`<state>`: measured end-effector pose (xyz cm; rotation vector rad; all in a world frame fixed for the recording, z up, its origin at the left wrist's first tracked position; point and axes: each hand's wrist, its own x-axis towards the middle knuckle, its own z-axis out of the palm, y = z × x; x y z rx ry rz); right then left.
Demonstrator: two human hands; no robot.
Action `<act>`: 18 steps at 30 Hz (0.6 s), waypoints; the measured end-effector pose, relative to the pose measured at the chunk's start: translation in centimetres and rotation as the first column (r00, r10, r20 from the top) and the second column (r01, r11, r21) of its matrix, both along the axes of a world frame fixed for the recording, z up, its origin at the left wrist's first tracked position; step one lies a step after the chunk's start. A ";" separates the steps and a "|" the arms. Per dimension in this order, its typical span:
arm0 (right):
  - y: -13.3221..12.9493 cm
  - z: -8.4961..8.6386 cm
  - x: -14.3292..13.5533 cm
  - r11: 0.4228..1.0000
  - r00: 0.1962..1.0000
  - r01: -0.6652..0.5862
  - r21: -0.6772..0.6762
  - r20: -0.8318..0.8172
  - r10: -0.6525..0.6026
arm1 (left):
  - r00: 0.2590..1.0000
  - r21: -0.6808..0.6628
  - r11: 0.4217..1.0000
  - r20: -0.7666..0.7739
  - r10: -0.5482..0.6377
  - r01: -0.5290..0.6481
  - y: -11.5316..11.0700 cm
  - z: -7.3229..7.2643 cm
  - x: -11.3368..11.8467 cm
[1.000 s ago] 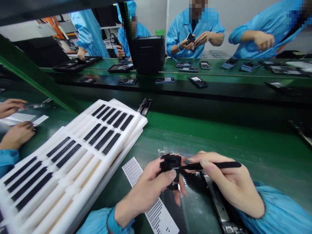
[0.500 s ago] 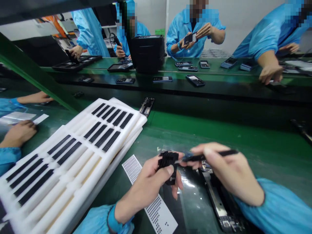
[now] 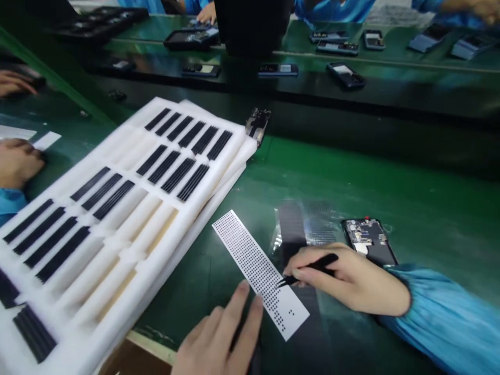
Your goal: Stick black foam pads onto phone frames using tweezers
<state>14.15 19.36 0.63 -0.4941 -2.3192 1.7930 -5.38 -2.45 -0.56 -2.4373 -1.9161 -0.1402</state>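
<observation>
My right hand pinches black tweezers, their tips down on a white sheet covered with rows of small black dots. Several dots are gone near the sheet's lower end. At the sheet's left edge, my left hand stretches out two fingers, their tips touching or just beside it. Dark edges of a black part show between and beside these fingers; the hand hides most of it. Under and beyond my right hand lies clear film with a dark strip. An opened phone rests behind my right forearm.
Stacked white foam trays with black strips in their slots fill the left. Another opened phone lies at their far corner. Several phones stand along the dark ledge ahead. A co-worker's hand is at the far left.
My view has tilted down. My left hand has come down beside the dotted sheet, with the black part now mostly hidden. The tweezers have moved from that part to the sheet.
</observation>
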 end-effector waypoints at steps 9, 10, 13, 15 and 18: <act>-0.7 -2.1 3.0 0.998 0.999 0.017 0.063 -0.043 -0.015 | 0.997 -0.100 0.992 -0.023 -0.073 0.071 0.9 -1.4 3.0; -0.7 -2.1 2.9 0.997 0.999 0.021 0.069 -0.045 -0.018 | 0.998 -0.111 0.992 -0.027 -0.062 0.059 1.0 -1.5 3.1; -0.5 -2.3 2.7 0.997 0.998 0.014 0.070 -0.061 -0.010 | 0.999 -0.115 0.993 -0.027 -0.038 0.034 1.2 -1.5 3.2; -0.4 -2.3 2.6 0.998 0.998 0.003 0.061 -0.067 0.001 | 0.999 -0.123 0.992 -0.031 -0.025 0.021 1.2 -1.5 3.4; -0.2 -2.4 2.7 0.998 0.997 -0.024 0.056 -0.074 0.028 | 0.999 -0.148 0.989 -0.042 -0.022 0.016 1.3 -1.5 3.5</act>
